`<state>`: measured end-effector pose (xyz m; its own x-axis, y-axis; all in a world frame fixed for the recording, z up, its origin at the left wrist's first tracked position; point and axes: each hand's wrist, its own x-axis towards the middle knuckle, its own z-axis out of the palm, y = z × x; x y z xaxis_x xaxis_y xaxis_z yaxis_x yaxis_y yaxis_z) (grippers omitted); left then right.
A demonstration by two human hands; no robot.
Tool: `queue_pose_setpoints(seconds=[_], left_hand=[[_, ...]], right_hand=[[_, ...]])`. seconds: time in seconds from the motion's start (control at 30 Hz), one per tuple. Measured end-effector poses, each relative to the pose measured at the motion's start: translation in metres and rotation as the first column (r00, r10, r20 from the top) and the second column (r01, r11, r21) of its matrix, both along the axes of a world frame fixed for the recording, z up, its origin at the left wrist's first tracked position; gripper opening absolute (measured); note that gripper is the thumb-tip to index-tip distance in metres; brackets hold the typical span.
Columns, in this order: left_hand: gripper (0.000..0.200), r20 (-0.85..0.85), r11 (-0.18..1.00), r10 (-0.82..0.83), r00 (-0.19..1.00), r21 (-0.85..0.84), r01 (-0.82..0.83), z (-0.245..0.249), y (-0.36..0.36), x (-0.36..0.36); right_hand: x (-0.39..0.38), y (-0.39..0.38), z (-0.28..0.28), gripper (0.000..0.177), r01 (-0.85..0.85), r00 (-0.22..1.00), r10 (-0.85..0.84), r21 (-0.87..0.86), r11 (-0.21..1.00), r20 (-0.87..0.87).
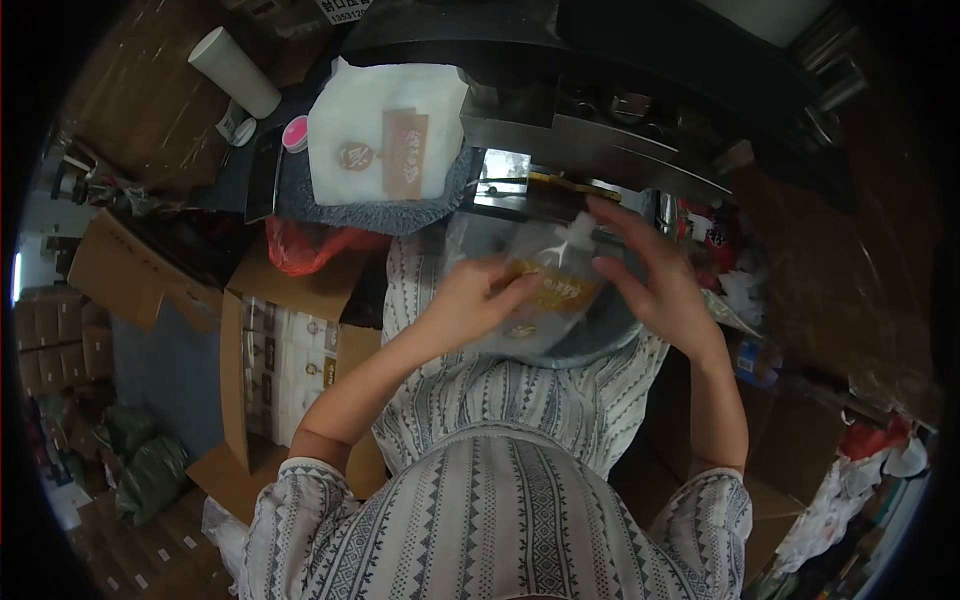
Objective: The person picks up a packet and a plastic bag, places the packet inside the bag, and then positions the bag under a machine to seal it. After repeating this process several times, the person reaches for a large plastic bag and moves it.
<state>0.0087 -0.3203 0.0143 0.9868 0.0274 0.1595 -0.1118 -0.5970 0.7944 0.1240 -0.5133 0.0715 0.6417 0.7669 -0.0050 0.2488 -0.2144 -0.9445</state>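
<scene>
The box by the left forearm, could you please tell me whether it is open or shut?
The box is open: its flaps are spread outward, and white packs show inside.

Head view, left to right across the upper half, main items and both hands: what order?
White cylinder → pink round lid → white printed bag → left hand → clear spouted pouch → right hand.
</scene>
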Motion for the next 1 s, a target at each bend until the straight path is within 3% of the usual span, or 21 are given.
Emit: queue_pose_setpoints(seconds=[0.03,0.07,0.1,0.17,0.2,0.27,0.3,0.33,0.37,0.4,0.43,0.47,0.6,0.67,0.7,0.77,0.83,0.93,1.0], left_hand=[[0.02,-0.259,0.946,0.047,0.965,-0.298,-0.126,-0.001,-0.001,0.01],[0.025,-0.502,0.794,0.007,0.865,-0.523,-0.31,-0.002,-0.002,0.02],[0.025,-0.503,0.793,0.007,0.864,-0.523,-0.311,-0.004,-0.001,0.031],[0.031,-0.533,0.701,0.023,0.846,-0.594,-0.394,-0.007,-0.001,0.05],[0.031,-0.533,0.701,0.024,0.846,-0.594,-0.394,-0.004,-0.005,0.051],[0.032,-0.542,0.527,0.031,0.84,-0.705,-0.475,0.004,-0.013,0.05],[0.032,-0.547,0.528,0.029,0.837,-0.702,-0.477,0.003,-0.01,0.046],[0.034,-0.475,0.775,0.153,0.866,-0.486,-0.404,0.0,0.001,0.042],[0.039,-0.356,0.923,0.246,0.902,-0.197,-0.329,-0.002,0.014,0.04],[0.046,-0.003,0.921,0.389,0.921,0.009,-0.389,-0.006,0.035,0.037],[0.054,0.354,0.851,0.41,0.841,0.185,-0.492,-0.013,0.058,0.03],[0.067,0.36,0.571,0.411,0.838,0.615,-0.544,-0.022,0.078,0.019],[0.047,0.336,0.566,0.21,0.918,0.724,-0.395,-0.034,0.079,-0.016],[0.024,0.109,0.715,0.522,0.846,0.485,-0.504,-0.024,0.082,-0.032],[0.008,0.24,0.716,0.55,0.8,0.356,-0.6,-0.019,0.074,-0.032],[0.009,0.263,0.73,0.533,0.805,0.338,-0.594,-0.006,0.058,-0.039],[0.01,0.289,0.74,0.515,0.807,0.324,-0.589,0.011,0.047,-0.044],[0.009,0.189,0.785,0.534,0.824,0.249,-0.566,0.027,0.035,-0.047],[0.01,0.257,0.901,0.279,0.925,0.263,-0.345,0.029,0.027,-0.045]], right_hand=[[0.002,-0.006,0.0,0.034,0.072,0.97,-0.062,-0.033,0.997,0.233],[0.003,-0.013,0.001,0.037,0.148,0.884,-0.11,-0.049,0.988,0.454],[0.004,-0.021,0.003,0.037,0.147,0.885,-0.109,-0.05,0.988,0.453],[0.007,-0.039,0.007,0.037,0.281,0.906,-0.085,-0.439,0.854,0.414],[0.014,-0.045,0.0,0.037,0.281,0.906,-0.085,-0.439,0.854,0.414],[0.033,-0.052,-0.027,0.03,0.588,0.587,-0.212,-0.232,0.775,0.781],[0.04,-0.059,-0.042,0.03,0.589,0.592,-0.213,-0.236,0.773,0.778],[0.05,-0.063,-0.056,0.028,0.59,0.625,-0.241,-0.247,0.769,0.743],[0.059,-0.067,-0.063,0.026,0.59,0.651,-0.267,-0.253,0.767,0.71],[0.064,-0.069,-0.063,0.026,0.587,0.649,-0.267,-0.246,0.771,0.713],[0.063,-0.071,-0.065,0.026,0.59,0.652,-0.262,-0.259,0.765,0.712],[0.06,-0.074,-0.066,0.027,0.595,0.654,-0.258,-0.273,0.756,0.711],[0.036,-0.066,-0.019,0.027,0.515,0.769,-0.25,-0.339,0.787,0.588],[0.02,-0.055,0.007,0.026,0.337,0.916,-0.251,-0.261,0.905,0.314],[0.013,-0.044,0.007,0.026,0.337,0.916,-0.251,-0.264,0.904,0.313],[0.003,-0.017,0.006,0.025,0.128,0.962,-0.111,-0.049,0.991,0.251],[-0.008,0.008,0.008,0.025,0.104,0.94,-0.085,-0.042,0.994,0.33],[-0.015,0.027,0.006,0.025,0.021,0.861,-0.024,0.011,1.0,0.508],[-0.012,0.03,0.0,0.024,-0.037,0.793,-0.003,0.052,0.998,0.609]])
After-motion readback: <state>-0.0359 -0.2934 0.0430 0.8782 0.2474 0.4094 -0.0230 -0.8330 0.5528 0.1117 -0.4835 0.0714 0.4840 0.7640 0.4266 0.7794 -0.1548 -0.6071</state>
